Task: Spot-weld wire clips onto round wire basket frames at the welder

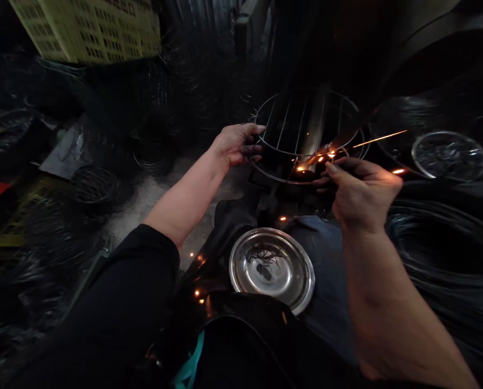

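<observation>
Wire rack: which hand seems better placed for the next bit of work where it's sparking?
Probably the person's right hand: it's right beside the sparks. The left hand is at the left rim of the wire rack, farther away.

Orange sparks [301, 169] at wire rack [300, 128]
</observation>
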Available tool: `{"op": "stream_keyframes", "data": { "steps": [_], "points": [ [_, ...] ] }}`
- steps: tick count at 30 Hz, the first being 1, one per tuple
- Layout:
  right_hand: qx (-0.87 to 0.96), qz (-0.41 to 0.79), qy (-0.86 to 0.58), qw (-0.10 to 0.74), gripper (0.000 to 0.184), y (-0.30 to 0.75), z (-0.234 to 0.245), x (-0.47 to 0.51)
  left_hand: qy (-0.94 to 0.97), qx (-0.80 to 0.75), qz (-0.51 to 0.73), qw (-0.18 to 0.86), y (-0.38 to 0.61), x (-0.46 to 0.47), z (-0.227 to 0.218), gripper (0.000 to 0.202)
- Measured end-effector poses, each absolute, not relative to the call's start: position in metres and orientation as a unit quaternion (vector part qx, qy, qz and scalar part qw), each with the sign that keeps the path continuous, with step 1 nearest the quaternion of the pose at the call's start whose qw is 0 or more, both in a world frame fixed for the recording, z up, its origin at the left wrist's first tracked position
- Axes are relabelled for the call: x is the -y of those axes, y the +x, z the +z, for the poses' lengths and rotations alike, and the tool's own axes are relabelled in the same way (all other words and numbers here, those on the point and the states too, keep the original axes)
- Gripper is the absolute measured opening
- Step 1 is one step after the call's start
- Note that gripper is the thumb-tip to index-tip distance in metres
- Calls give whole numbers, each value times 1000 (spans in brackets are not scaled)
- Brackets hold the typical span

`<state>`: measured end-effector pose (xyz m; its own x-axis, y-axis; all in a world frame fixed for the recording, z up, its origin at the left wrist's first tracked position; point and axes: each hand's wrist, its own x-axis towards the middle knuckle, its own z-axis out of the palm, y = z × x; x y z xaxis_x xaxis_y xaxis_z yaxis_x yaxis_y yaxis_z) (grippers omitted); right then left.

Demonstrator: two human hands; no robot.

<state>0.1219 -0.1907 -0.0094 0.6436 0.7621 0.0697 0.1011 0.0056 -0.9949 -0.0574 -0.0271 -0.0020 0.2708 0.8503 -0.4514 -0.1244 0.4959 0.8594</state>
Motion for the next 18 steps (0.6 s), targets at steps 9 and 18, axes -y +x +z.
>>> {"op": "stream_keyframes", "data": {
  "steps": [9,18],
  "points": [
    [683,286,-671,-33,33,54,-66,276,335,-488,340,730,-57,28,2,30],
    [698,332,-622,-126,32,22,-86,275,322,-492,371,719,-58,37,-1,35]
  ]
}}
